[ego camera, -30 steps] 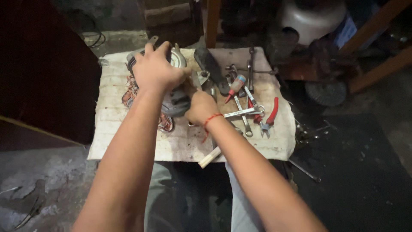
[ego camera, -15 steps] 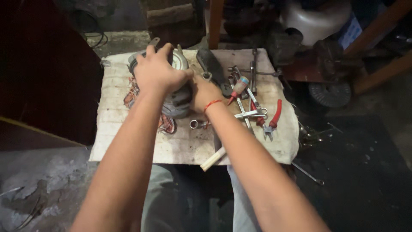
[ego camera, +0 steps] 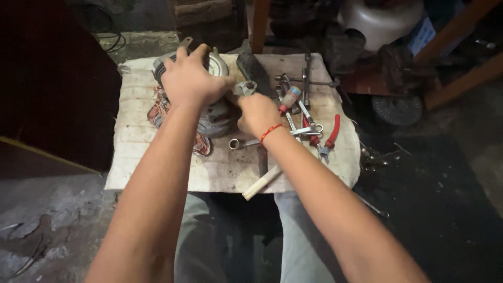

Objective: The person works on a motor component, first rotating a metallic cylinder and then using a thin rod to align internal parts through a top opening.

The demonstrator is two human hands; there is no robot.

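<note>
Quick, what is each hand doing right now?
Left hand: closed, gripping the top of the grey motor.
Right hand: closed beside the motor; what it holds cannot be told.

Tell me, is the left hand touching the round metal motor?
Touching. The head view shows the left hand spread flat over the top of the round metal motor, fingers curled over its far rim with no gap.

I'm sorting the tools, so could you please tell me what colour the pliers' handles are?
Red; the pliers lie right of the right hand, clearest in the head view.
</note>
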